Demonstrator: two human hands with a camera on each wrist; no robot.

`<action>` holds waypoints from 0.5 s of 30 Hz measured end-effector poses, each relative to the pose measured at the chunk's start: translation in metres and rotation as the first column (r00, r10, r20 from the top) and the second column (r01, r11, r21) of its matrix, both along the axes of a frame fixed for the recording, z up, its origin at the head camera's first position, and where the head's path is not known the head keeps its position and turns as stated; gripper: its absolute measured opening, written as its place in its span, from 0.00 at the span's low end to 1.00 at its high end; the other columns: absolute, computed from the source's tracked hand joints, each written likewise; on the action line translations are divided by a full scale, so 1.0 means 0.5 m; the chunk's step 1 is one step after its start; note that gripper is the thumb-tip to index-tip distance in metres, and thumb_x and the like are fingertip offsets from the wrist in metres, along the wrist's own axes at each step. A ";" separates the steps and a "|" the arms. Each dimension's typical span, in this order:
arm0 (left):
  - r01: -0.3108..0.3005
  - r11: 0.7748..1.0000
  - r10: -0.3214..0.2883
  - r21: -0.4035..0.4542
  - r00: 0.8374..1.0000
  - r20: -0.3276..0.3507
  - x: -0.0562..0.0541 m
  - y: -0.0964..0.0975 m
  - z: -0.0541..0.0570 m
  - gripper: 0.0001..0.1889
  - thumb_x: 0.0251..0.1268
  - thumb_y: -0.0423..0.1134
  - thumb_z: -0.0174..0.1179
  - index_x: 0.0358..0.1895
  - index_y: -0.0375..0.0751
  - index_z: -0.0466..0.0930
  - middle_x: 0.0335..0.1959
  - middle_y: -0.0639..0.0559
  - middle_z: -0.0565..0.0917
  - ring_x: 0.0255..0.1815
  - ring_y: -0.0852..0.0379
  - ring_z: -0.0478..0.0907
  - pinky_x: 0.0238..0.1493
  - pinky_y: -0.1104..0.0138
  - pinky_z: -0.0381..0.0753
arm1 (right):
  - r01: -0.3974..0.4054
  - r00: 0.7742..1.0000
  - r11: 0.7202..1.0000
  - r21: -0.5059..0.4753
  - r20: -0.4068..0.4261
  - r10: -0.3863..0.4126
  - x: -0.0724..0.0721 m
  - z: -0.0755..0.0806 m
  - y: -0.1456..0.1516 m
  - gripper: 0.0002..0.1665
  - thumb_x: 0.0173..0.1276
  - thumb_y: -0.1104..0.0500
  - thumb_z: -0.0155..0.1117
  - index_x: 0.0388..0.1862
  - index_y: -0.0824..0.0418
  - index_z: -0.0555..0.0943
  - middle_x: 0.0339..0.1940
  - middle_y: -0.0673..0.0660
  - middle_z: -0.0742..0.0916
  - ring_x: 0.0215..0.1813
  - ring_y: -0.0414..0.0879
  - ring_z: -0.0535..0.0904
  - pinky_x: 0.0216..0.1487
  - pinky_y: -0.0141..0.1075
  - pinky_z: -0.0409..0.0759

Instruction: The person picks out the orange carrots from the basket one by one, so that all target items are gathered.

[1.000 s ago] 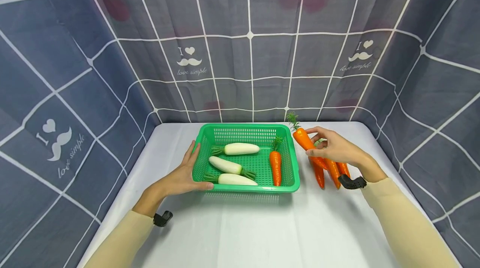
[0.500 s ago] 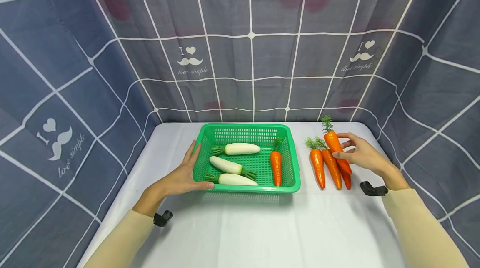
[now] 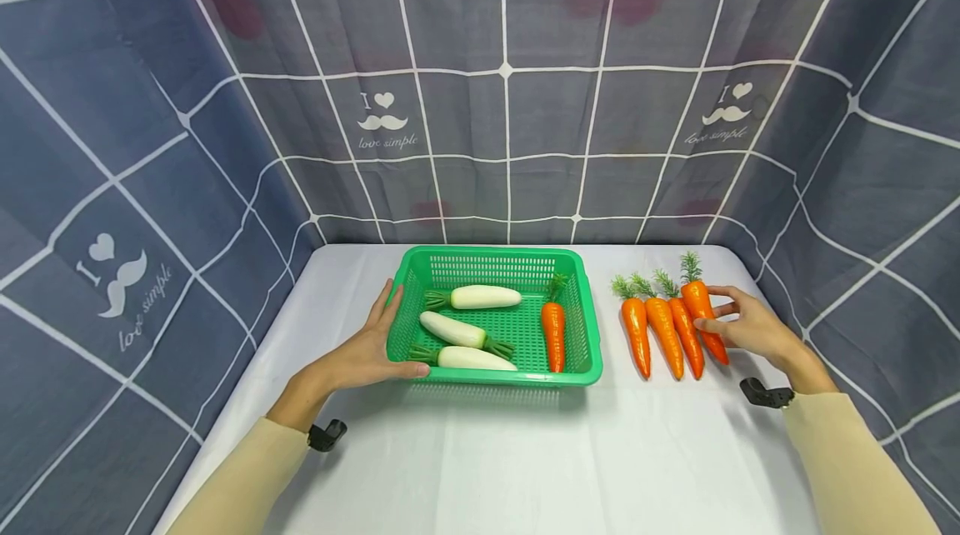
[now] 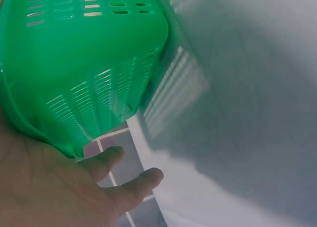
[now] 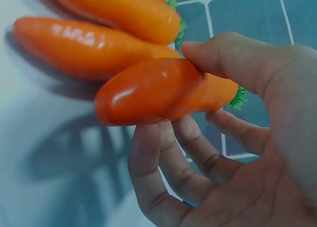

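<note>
My right hand (image 3: 746, 325) pinches an orange carrot (image 3: 697, 298) with a green leafy top between thumb and fingers, at the right end of a row of carrots. In the right wrist view this carrot (image 5: 148, 90) points its tip toward the camera, close over the white cloth, beside another carrot (image 5: 84, 46). My left hand (image 3: 360, 354) rests at the left front corner of a green basket (image 3: 495, 378), thumb on the front rim and fingers straight along the left side. Inside lie three white radishes (image 3: 486, 297) and one carrot (image 3: 552, 335).
Three more carrots (image 3: 662, 335) lie side by side just left of the held one, tops toward the back. White cloth (image 3: 510, 460) covers the table. A grey-blue curtain (image 3: 540, 110) with white grid lines stands behind and on both sides.
My right hand has carried the carrot rightward from near the basket's right side, across the other carrots, and down to the right end of their row. My left hand stays put.
</note>
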State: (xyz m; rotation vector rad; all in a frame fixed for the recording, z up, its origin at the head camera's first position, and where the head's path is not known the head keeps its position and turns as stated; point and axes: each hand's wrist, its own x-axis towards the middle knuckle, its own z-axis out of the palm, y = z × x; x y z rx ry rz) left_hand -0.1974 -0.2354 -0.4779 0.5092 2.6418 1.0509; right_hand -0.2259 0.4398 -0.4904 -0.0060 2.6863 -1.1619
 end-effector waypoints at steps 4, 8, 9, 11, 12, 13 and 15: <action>-0.002 1.000 0.002 -0.002 1.000 0.002 0.001 0.000 0.001 0.81 0.65 0.68 0.83 0.99 0.51 0.23 0.99 0.54 0.17 0.99 0.23 0.46 0.87 0.25 0.69 | 0.021 1.000 1.000 0.015 0.012 -0.021 0.001 -0.011 0.014 0.55 0.87 0.52 0.74 0.92 0.78 0.55 0.70 0.85 0.78 0.48 0.50 0.91 0.47 0.34 0.95; -0.004 1.000 0.004 -0.003 1.000 0.005 0.003 0.001 0.002 0.81 0.66 0.68 0.83 0.99 0.51 0.23 0.99 0.55 0.17 0.99 0.24 0.47 0.87 0.26 0.69 | 0.028 1.000 0.997 0.077 0.005 -0.028 0.001 -0.019 0.025 0.55 0.85 0.49 0.75 0.91 0.78 0.57 0.69 0.85 0.81 0.50 0.53 0.89 0.45 0.34 0.91; -0.005 1.000 0.005 -0.004 1.000 0.004 0.003 0.002 0.002 0.81 0.66 0.68 0.83 0.99 0.51 0.23 0.99 0.55 0.17 0.99 0.24 0.47 0.87 0.26 0.70 | 0.028 1.000 0.995 0.094 0.003 -0.029 0.000 -0.021 0.028 0.55 0.85 0.49 0.75 0.91 0.78 0.57 0.69 0.85 0.81 0.51 0.54 0.89 0.46 0.34 0.89; -0.005 1.000 0.005 -0.002 1.000 0.004 0.004 0.002 0.003 0.81 0.65 0.68 0.83 0.99 0.51 0.23 0.99 0.54 0.17 0.99 0.24 0.47 0.87 0.26 0.70 | 0.024 1.000 0.993 0.119 -0.001 -0.024 0.000 -0.024 0.032 0.55 0.85 0.48 0.75 0.90 0.79 0.58 0.67 0.84 0.82 0.52 0.56 0.89 0.47 0.35 0.87; -0.004 1.000 0.004 -0.001 1.000 0.004 0.004 0.002 0.003 0.81 0.65 0.68 0.83 0.99 0.51 0.23 0.99 0.54 0.17 0.99 0.24 0.47 0.87 0.26 0.70 | 0.025 1.000 0.992 0.126 0.000 -0.025 0.000 -0.026 0.034 0.56 0.85 0.47 0.76 0.90 0.79 0.58 0.67 0.84 0.83 0.53 0.57 0.89 0.47 0.35 0.87; -0.004 1.000 0.004 0.000 1.000 0.004 0.004 0.002 0.003 0.81 0.65 0.68 0.83 0.99 0.51 0.23 0.99 0.54 0.17 0.99 0.24 0.47 0.87 0.26 0.69 | 0.024 1.000 0.992 0.126 0.002 -0.025 -0.001 -0.028 0.035 0.56 0.85 0.48 0.76 0.90 0.80 0.58 0.66 0.83 0.84 0.53 0.57 0.89 0.47 0.35 0.87; -0.005 1.000 0.005 0.005 1.000 0.005 0.005 0.002 0.003 0.81 0.65 0.68 0.83 0.99 0.51 0.23 0.99 0.54 0.17 0.99 0.24 0.46 0.87 0.25 0.69 | 0.019 1.000 0.992 0.126 0.001 -0.020 -0.001 -0.032 0.037 0.55 0.85 0.48 0.76 0.89 0.80 0.58 0.64 0.83 0.84 0.52 0.56 0.89 0.46 0.34 0.88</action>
